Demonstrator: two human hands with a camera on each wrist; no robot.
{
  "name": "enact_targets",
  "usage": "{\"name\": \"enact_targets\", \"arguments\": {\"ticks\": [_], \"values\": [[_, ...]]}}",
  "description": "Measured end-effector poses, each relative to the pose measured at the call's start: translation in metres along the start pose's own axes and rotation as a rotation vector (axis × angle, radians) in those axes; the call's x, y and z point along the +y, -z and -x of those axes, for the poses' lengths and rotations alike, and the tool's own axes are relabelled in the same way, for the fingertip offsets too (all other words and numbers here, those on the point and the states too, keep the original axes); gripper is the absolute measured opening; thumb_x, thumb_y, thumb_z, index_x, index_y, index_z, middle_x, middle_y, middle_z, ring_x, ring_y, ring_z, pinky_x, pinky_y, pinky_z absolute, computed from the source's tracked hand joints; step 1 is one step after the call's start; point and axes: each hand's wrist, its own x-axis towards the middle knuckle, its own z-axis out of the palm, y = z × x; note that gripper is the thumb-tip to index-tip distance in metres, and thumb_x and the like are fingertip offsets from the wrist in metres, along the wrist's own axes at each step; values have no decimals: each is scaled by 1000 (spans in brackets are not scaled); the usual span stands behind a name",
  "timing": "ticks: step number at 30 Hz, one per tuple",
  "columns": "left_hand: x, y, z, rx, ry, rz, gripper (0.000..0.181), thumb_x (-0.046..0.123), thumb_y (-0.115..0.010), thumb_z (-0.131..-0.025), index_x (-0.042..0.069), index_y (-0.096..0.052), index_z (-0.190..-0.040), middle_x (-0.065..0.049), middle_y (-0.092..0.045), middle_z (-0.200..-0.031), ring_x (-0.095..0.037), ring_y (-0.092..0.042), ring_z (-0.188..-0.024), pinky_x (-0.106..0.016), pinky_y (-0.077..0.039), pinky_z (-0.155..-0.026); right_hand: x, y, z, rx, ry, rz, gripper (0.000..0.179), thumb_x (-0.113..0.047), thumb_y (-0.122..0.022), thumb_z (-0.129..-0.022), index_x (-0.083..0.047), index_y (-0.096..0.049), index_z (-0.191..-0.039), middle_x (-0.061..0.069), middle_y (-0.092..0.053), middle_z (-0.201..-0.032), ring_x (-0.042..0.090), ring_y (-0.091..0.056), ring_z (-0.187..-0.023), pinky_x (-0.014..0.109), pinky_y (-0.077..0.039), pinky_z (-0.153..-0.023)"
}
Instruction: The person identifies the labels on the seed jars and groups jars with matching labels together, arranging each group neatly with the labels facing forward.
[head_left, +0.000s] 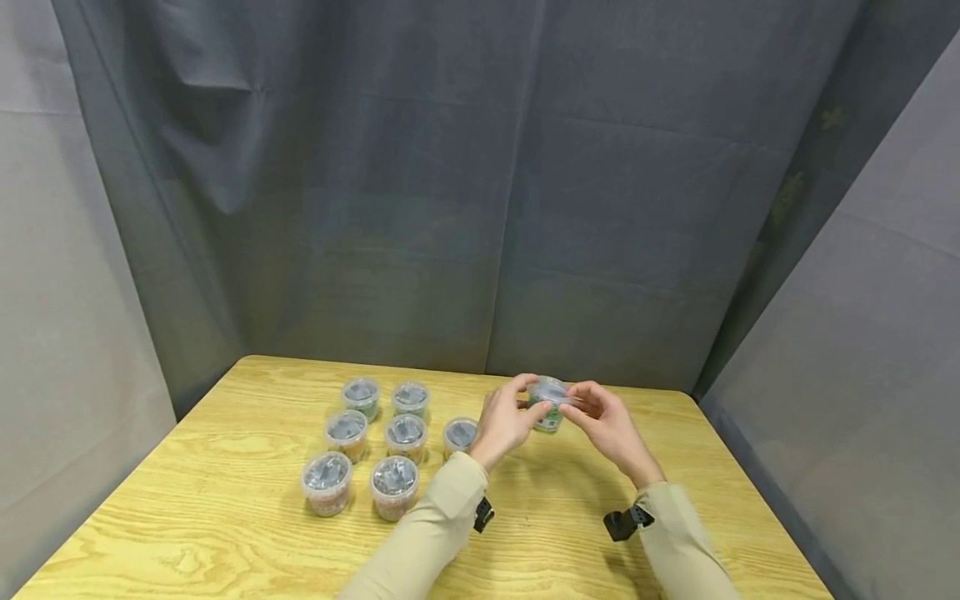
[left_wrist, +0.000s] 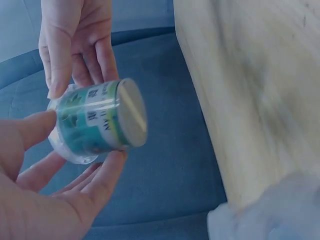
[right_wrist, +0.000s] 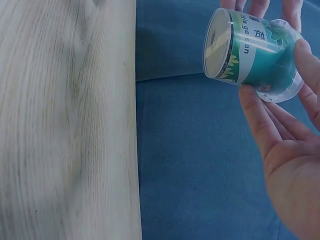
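Above the table's far right part, both hands hold a small clear plastic cup (head_left: pixel 549 421) with a green printed label. My left hand (head_left: pixel 504 423) grips its left side, thumb near the lid rim. From the other side my right hand (head_left: pixel 611 427) pinches the cup, with its thumb at the rim. In the left wrist view the cup (left_wrist: pixel 95 120) shows lettering and a pale flat base, with fingers of both hands around it. The right wrist view shows the same cup (right_wrist: pixel 260 55). Fingers partly cover its lid.
Several similar lidded cups stand in loose rows left of the hands, including one at the front left (head_left: pixel 327 483) and one (head_left: pixel 459 435) beside the left wrist. The wooden table (head_left: pixel 247 517) ends at a dark curtain (head_left: pixel 390 208). Pale panels flank both sides.
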Motion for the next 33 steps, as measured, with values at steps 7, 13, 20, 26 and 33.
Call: {"name": "enact_targets", "arguments": {"ticks": [7, 13, 20, 26, 33], "values": [[1, 28, -11, -81, -78, -116, 34, 26, -71, -91, 12, -65, -121, -9, -66, -126, -32, -65, -115, -43, -57, -91, -3, -12, -12, 11, 22, -6, 26, -25, -72, -90, -10, -63, -109, 17, -65, -125, 35, -62, -118, 37, -57, -91], [-3, 54, -24, -186, -146, -214, 29, 30, -71, -91, 13, -66, -115, -8, -67, -124, -28, -65, -115, -40, -56, -94, -5, -23, -23, 27, 62, 13, 25, -24, -75, -87, -10, -65, -106, 15, -69, -117, 31, -67, -110, 32, -59, -87], [-16, 75, -39, -276, -195, -293, 25, 28, -73, -89, 11, -62, -104, -3, -71, -105, -17, -69, -93, -30, -57, -75, -9, -38, -38, 21, 81, 73, 27, -28, -78, -83, -12, -68, -104, 9, -72, -109, 27, -69, -104, 37, -58, -89], [-33, 88, -46, -336, -252, -395, 22, 28, -75, -88, 12, -61, -94, 0, -68, -96, -16, -70, -85, -26, -53, -67, -10, -54, -46, -11, 135, 192, 26, -28, -79, -82, -14, -69, -101, 4, -71, -102, 25, -72, -95, 33, -61, -79], [-49, 98, -56, -291, -245, -391, 22, 26, -77, -85, 11, -64, -93, -3, -71, -103, -22, -71, -98, -33, -58, -82, -11, -67, -63, -42, 157, 199, 25, -25, -78, -82, -11, -69, -101, 3, -71, -99, 25, -72, -97, 32, -60, -83]]}}
